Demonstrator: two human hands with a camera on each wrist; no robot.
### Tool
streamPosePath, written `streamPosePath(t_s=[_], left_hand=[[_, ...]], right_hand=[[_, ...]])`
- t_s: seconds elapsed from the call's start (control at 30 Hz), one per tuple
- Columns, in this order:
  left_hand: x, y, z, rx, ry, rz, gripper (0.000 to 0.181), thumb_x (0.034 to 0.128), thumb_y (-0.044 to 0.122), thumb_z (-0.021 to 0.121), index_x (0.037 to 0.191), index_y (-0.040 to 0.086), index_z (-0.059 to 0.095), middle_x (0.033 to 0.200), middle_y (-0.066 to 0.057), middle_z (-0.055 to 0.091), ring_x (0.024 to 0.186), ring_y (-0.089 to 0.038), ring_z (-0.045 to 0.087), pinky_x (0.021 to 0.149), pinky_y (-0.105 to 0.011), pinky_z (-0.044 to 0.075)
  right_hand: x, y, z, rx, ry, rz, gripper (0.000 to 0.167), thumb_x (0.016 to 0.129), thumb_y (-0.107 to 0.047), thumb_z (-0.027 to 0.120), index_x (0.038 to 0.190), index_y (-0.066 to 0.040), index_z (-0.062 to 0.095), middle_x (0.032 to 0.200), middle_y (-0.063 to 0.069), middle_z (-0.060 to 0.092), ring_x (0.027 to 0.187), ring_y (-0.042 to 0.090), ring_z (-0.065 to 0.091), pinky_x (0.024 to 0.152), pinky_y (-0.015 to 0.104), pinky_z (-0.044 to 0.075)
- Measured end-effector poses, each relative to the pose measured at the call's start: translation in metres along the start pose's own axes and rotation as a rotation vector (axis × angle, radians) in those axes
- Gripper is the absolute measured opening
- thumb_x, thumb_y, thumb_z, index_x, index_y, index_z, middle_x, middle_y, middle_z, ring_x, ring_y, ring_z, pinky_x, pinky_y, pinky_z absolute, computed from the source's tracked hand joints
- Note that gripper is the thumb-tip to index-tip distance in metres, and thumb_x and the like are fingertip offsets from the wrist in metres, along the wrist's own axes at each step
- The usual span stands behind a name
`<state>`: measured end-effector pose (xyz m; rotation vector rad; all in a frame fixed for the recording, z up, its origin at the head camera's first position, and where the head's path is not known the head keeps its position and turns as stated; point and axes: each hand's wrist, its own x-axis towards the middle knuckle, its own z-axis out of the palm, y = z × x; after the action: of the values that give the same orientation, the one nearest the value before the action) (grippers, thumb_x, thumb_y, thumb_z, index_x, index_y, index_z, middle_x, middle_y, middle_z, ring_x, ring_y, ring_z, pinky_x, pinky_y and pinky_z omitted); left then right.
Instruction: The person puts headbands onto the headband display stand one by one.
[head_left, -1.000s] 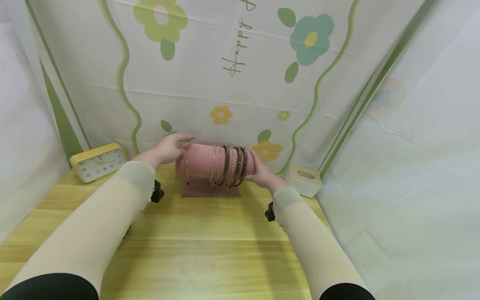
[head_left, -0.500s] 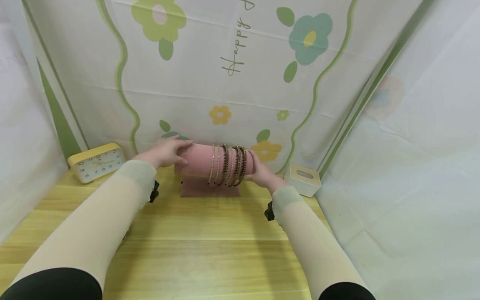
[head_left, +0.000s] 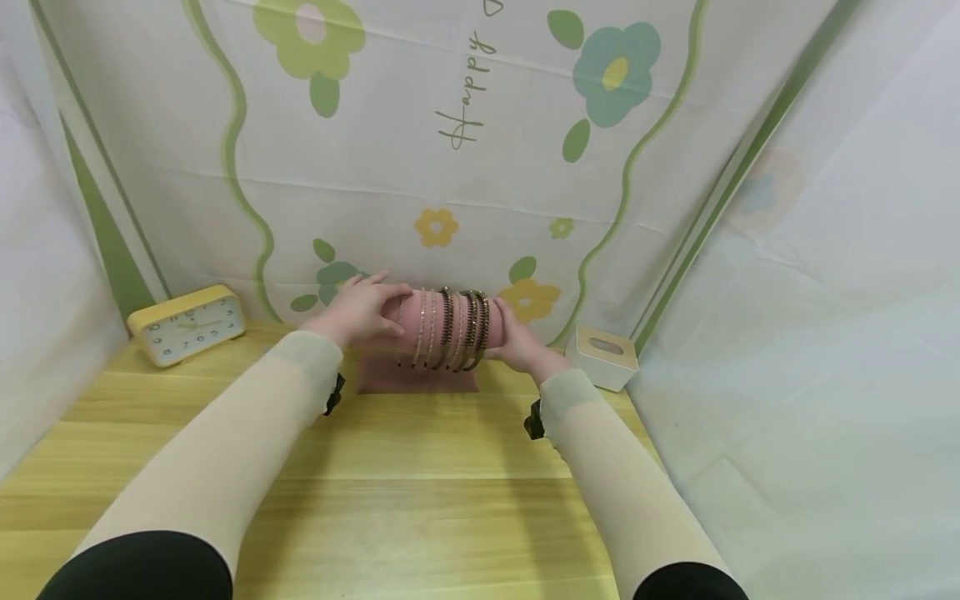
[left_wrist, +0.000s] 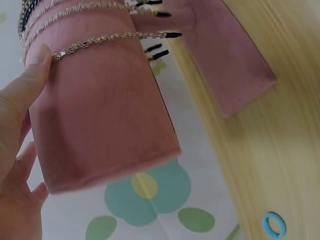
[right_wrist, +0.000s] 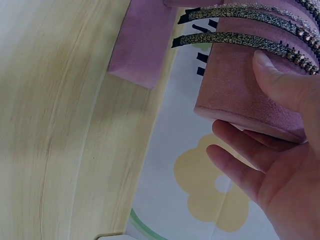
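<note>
A pink velvet roll [left_wrist: 105, 115] on a flat base [head_left: 416, 382] carries several beaded headbands [head_left: 454, 333], some pale and some dark, with black tips. My left hand [head_left: 358, 313] spans the roll's left end. In the left wrist view its thumb touches the outer edge of the leftmost pale headband [left_wrist: 110, 39]; the other fingers are partly behind the roll. At the opposite end my right hand [head_left: 523, 346] holds the roll, thumb [right_wrist: 272, 75] on the front beside a dark headband [right_wrist: 230, 37]. Two of its fingers extend past the end.
A yellow clock [head_left: 187, 325] stands at the back left of the wooden table [head_left: 420, 492]. At the back right is a white box with a wooden lid [head_left: 602, 357]. A light-blue ring [left_wrist: 274, 225] lies left of the stand. Flower-print cloth [head_left: 435, 175] hangs behind.
The left hand first settled over the roll's end, then moved right. The leftmost headband slid right along the roll, closer to the others. The right hand stayed at its end.
</note>
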<state>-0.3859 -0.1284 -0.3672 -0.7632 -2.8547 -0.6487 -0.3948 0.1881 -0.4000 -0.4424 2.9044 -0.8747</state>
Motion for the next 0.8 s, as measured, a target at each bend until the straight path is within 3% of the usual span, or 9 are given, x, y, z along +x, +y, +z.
streamPosePath(t_s=[0.3, 0.5, 0.63, 0.8], left_hand=[[0.004, 0.013, 0.005, 0.005, 0.043, -0.002, 0.079, 0.0728, 0.035, 0.088, 0.141, 0.013, 0.055, 0.142, -0.008, 0.055, 0.146, -0.036, 0.02, 0.117, -0.055, 0.005], [0.0, 0.01, 0.006, -0.023, 0.075, -0.005, 0.09, 0.0702, 0.038, 0.089, 0.147, 0.014, 0.048, 0.147, -0.008, 0.049, 0.146, -0.036, 0.02, 0.117, -0.056, 0.004], [-0.013, -0.003, 0.001, -0.055, 0.122, -0.026, 0.101, 0.0698, 0.038, 0.089, 0.153, 0.016, 0.037, 0.153, -0.011, 0.04, 0.146, -0.036, 0.02, 0.117, -0.057, 0.003], [-0.044, -0.031, -0.017, -0.065, 0.157, -0.051, 0.102, 0.0731, 0.034, 0.088, 0.156, 0.016, 0.032, 0.153, -0.017, 0.038, 0.144, -0.041, 0.021, 0.115, -0.062, 0.006]], right_hand=[[0.0, -0.004, -0.001, -0.002, 0.003, -0.001, 0.114, 0.08, -0.016, 0.085, 0.159, -0.029, 0.004, 0.154, 0.02, 0.032, 0.132, 0.036, 0.043, 0.111, 0.047, 0.034], [0.002, -0.004, 0.001, -0.006, 0.004, -0.002, 0.114, 0.08, -0.016, 0.084, 0.158, -0.03, 0.004, 0.154, 0.019, 0.032, 0.131, 0.036, 0.044, 0.11, 0.048, 0.034], [0.001, -0.003, 0.002, -0.004, 0.003, -0.004, 0.115, 0.08, -0.016, 0.084, 0.159, -0.03, 0.003, 0.156, 0.02, 0.03, 0.132, 0.037, 0.042, 0.111, 0.048, 0.033], [-0.002, -0.001, 0.001, 0.007, 0.008, -0.008, 0.115, 0.08, -0.014, 0.084, 0.159, -0.028, 0.002, 0.156, 0.021, 0.028, 0.134, 0.039, 0.041, 0.111, 0.05, 0.032]])
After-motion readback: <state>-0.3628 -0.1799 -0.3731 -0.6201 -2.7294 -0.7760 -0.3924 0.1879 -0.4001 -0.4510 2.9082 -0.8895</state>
